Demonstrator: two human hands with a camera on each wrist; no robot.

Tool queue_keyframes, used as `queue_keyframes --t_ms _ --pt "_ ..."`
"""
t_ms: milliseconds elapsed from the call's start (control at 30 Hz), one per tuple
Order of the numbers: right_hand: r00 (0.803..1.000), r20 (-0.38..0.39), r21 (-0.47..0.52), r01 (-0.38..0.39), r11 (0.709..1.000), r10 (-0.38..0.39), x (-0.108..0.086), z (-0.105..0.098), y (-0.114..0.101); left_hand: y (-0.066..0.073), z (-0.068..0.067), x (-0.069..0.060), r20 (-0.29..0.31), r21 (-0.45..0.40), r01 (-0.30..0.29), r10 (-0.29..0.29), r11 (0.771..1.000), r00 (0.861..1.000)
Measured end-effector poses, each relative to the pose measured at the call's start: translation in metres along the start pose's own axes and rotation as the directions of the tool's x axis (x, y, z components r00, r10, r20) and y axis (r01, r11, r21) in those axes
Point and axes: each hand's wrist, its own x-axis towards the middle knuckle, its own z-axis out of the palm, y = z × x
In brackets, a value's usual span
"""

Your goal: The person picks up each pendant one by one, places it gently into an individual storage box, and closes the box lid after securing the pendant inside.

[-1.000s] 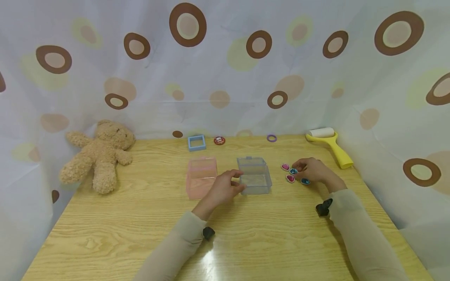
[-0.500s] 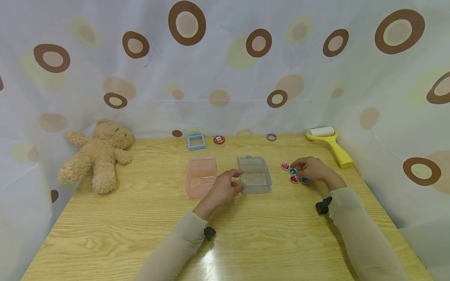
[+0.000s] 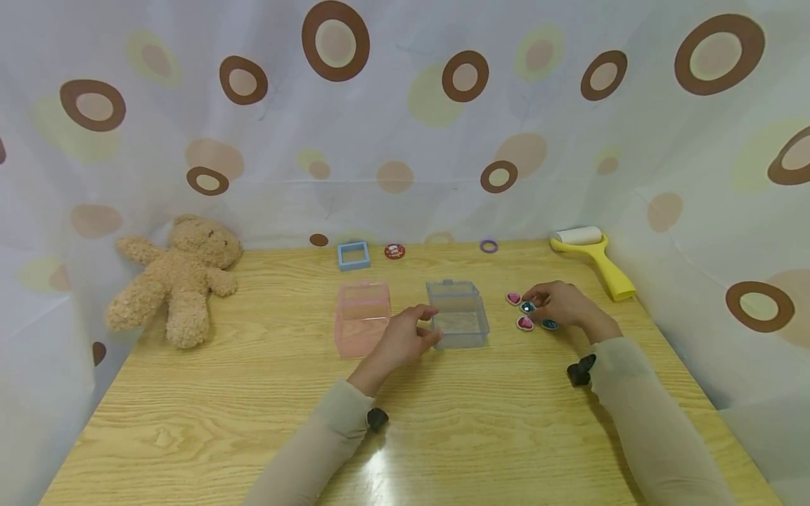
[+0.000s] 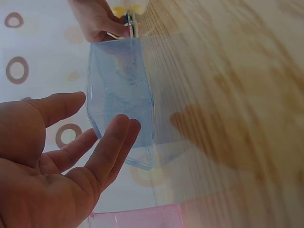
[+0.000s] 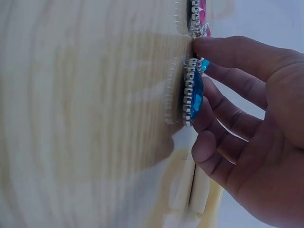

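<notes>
My left hand (image 3: 407, 339) is beside the left side of the clear bluish box (image 3: 460, 329), which lies with its lid folded back. In the left wrist view the fingers of my left hand (image 4: 71, 152) are spread and relaxed near that box (image 4: 118, 90). My right hand (image 3: 565, 306) is over the heart-shaped gems at the right: two pink ones (image 3: 525, 323) and two blue ones (image 3: 549, 325). In the right wrist view, the thumb of my right hand (image 5: 256, 95) reaches down between a blue gem (image 5: 196, 95) and a pink one (image 5: 202, 9); no gem is lifted.
A pink open box (image 3: 363, 330) lies left of the bluish one. Along the back are a blue square frame (image 3: 354, 266), a red round badge (image 3: 395, 251) and a purple ring (image 3: 489, 247). A teddy bear (image 3: 183, 277) sits left, a yellow-handled roller (image 3: 610, 274) right.
The nearer pink gem first shifted right, then slightly back left and turned, beside my right fingers. Both hands have stayed almost in place.
</notes>
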Motion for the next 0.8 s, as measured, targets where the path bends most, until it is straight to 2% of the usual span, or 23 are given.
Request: queue_keyframes --t_ms 233,433,633,800 --pt "1.0 -0.006 -0.02 0.021 1.0 -0.021 -0.001 0.0 0.001 -0.001 0.001 0.0 -0.008 -0.005 0.002 -0.002 1.0 1.0" --pt "1.0 -0.026 0.004 0.012 1.0 -0.012 -0.005 -0.002 -0.002 0.0 0.002 0.0 -0.017 0.002 0.006 -0.006 1.0 1.0" --pt "0.998 -0.057 0.034 0.035 0.999 -0.033 -0.01 -0.005 -0.01 0.002 0.002 0.001 -0.016 0.03 0.041 -0.04 0.999 0.999" --pt "0.996 -0.067 0.05 0.054 0.997 -0.051 -0.012 -0.008 -0.02 0.002 0.003 0.002 -0.027 0.061 0.043 -0.042 0.997 0.999"
